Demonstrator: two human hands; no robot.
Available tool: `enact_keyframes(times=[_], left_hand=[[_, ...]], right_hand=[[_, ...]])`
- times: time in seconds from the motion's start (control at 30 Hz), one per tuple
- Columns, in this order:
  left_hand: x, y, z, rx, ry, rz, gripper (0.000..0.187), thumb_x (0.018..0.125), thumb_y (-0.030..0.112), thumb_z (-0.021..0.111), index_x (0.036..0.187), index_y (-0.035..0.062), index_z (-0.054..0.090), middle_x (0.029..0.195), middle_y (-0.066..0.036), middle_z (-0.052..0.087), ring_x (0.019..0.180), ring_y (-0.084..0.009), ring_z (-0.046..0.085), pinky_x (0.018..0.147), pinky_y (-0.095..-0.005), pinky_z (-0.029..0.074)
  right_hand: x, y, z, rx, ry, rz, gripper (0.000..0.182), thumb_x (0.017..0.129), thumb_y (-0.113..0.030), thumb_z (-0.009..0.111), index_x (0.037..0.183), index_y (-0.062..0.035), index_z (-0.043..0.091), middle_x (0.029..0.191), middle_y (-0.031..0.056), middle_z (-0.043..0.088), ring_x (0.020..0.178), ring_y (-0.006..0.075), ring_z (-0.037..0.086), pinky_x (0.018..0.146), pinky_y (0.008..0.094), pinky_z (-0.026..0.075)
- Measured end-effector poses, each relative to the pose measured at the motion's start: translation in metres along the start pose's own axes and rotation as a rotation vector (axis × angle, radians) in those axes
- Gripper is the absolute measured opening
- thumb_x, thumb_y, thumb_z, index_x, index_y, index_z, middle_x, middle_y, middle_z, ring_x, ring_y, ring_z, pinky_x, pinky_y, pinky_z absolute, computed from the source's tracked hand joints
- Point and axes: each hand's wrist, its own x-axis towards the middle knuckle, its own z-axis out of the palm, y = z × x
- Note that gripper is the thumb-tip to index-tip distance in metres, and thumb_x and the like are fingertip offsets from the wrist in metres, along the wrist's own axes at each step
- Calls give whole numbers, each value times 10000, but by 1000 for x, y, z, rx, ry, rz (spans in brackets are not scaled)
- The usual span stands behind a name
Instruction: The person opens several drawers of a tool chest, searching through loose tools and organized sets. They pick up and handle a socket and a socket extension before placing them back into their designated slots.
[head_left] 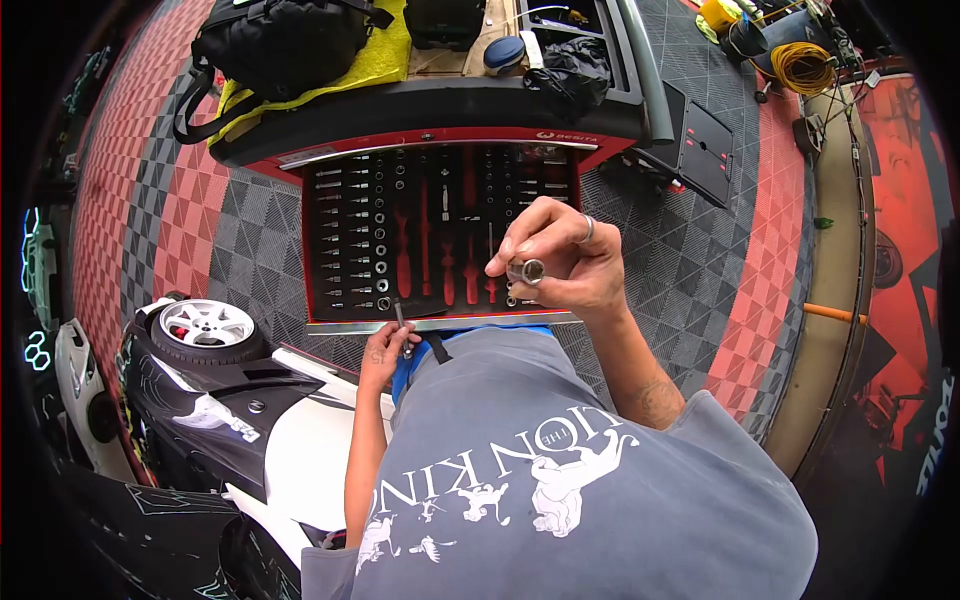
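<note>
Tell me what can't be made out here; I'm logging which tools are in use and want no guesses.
Head view only:
- Socket in the right hand: size marking too small to read.
- Tool in the left hand: lower end hidden by the fingers.
- Open drawer: its front edge is covered by the grey shirt; the small bits are too small to identify.

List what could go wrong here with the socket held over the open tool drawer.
The right hand pinches the socket only at the fingertips; it could slip and fall into the open drawer. The left hand holds a thin tool loosely near the drawer's edge; it might drop to the floor.
</note>
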Motion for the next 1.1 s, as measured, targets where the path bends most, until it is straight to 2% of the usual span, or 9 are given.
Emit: enact_keyframes(times=[0.03,0.17,0.37,0.47,0.57,0.67,0.83,0.9,1.1], left_hand=[[0,0,0,4,0,-7,302,966,267,550,1099,11,639,869,-63,697,779,-95,604,726,-232,471],[1,0,0,9,0,-24,302,965,269,553,1106,18,643,871,-61,697,779,-97,607,725,-236,472],[3,-1,-1,-9,-12,-11,299,971,265,543,1107,18,642,870,-59,697,791,-97,606,741,-233,468],[3,1,0,-10,-13,-15,299,973,263,539,1108,17,640,871,-58,697,790,-92,601,731,-227,460],[3,4,1,1,-1,-32,298,973,263,539,1108,16,638,874,-57,696,782,-89,597,715,-222,453],[3,4,0,10,-4,-13,296,974,264,537,1106,18,638,873,-54,696,778,-88,596,705,-222,448],[5,2,1,-1,-6,-11,296,976,265,533,1105,19,636,872,-53,696,781,-87,594,705,-220,446],[5,0,0,-3,-7,-6,296,976,264,531,1105,19,636,872,-53,696,781,-87,594,704,-219,445],[5,3,1,-1,-6,-9,295,975,252,533,1105,7,634,873,-62,698,780,-91,593,706,-227,447]], right_hand=[[0,-2,3,-14,31,14,327,680,132,745,979,15,684,987,149,612,893,210,673,768,316,605],[-1,-3,2,-17,41,26,316,689,130,737,978,11,688,986,141,602,893,204,669,767,306,601],[-5,-1,1,-61,50,29,288,714,127,720,976,12,686,974,126,589,881,193,656,799,333,604],[-8,1,3,98,178,115,270,771,84,702,1028,9,667,973,119,588,884,197,652,824,360,603],[-12,6,1,349,258,149,301,883,-78,657,1175,-32,598,1025,134,611,914,191,654,850,398,587],[-16,13,1,543,372,174,297,908,-106,633,1198,-59,588,1057,152,623,907,194,659,848,392,583],[-20,18,0,704,505,282,191,920,-156,629,1102,-105,610,1082,142,638,855,146,660,850,368,578],[-22,20,0,713,528,306,156,919,-179,634,1061,-122,604,1092,136,642,793,116,647,788,332,580],[-21,22,2,728,469,297,154,913,-177,645,1043,-113,593,1093,144,651,728,112,624,677,286,554]])
